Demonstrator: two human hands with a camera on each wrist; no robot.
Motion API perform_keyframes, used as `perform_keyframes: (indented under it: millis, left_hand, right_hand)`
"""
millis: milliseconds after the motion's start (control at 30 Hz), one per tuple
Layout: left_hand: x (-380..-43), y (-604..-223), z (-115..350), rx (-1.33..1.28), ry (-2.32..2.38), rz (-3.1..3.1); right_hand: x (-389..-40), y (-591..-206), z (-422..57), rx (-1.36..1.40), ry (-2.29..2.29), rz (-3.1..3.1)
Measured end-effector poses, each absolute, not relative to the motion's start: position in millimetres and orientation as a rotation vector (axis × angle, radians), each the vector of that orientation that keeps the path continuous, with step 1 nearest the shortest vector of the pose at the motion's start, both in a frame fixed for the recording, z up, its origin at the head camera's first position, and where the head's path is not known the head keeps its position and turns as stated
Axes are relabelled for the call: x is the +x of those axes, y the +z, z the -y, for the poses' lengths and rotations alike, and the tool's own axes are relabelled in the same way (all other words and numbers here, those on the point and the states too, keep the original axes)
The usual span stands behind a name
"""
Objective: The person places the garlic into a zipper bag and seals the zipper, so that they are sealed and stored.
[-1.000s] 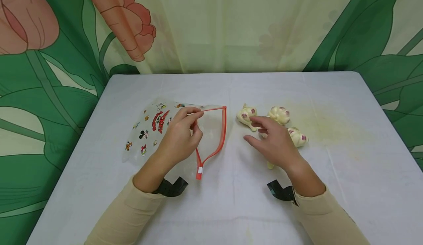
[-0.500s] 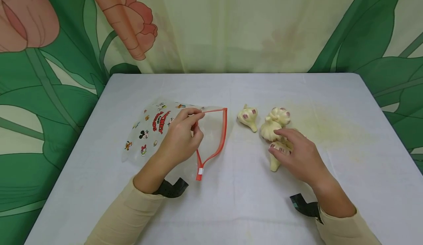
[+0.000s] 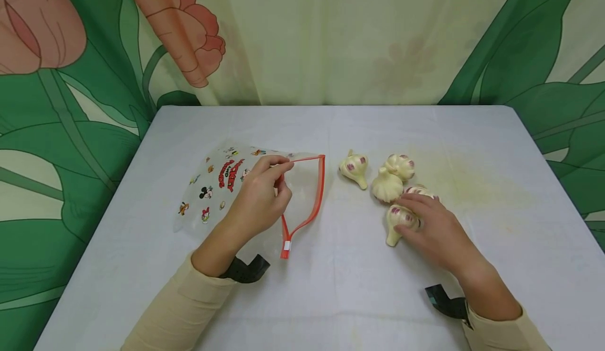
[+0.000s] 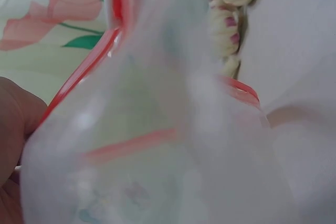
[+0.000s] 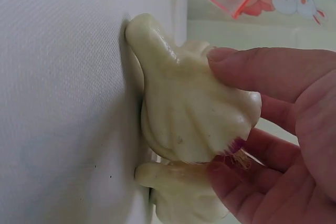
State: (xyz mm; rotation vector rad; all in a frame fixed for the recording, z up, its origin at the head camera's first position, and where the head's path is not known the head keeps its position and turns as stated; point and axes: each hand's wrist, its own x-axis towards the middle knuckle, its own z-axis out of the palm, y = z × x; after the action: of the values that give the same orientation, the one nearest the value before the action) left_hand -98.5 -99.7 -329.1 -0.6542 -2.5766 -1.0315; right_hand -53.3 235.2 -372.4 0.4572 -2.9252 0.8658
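Note:
My left hand pinches the upper rim of a clear zip bag with cartoon prints. The bag lies on its side, its red-edged mouth gaping to the right. In the left wrist view the bag's clear plastic fills most of the picture. My right hand has thumb and fingers about the nearest garlic bulb. In the right wrist view the thumb rests on this garlic bulb, and the other fingers curl behind it. The bulb's neck touches the cloth.
Beyond the right hand lie several more garlic bulbs: one apart on the left, one in the middle, one behind it, one partly hidden by the fingers. A white cloth covers the table. A patterned curtain hangs behind.
My right hand has moved right and toward the front edge, from above the cluster to the nearest garlic bulb, and its fingers have closed about it. The left hand and bag stay put.

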Motion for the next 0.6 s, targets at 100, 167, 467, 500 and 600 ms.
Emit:
perform_keyframes:
  millis: [100,167,467,500,600]
  left_hand:
    - [-98.7,-329.5,100.0,-0.656,-1.032,2.575]
    - [-98.8,-329.9,100.1,-0.659,-1.031,2.573]
    - [-99.4,-329.9,100.0,-0.662,-1.038,2.581]
    - [-99.4,-329.7,100.0,-0.661,-1.042,2.584]
    - [-99.3,-329.4,100.2,-0.659,-1.046,2.592]
  right_hand:
    - [-53.3,-372.7,-234.9,0.489,0.827,2.949]
    - [-53.3,-372.6,-234.7,0.500,0.813,2.978]
    - [-52.9,-375.1,-233.1,0.498,0.809,2.981]
    - [-52.7,-376.1,-233.0,0.497,0.810,2.966]
    - [-52.3,-377.8,-232.4,0.491,0.820,2.916]
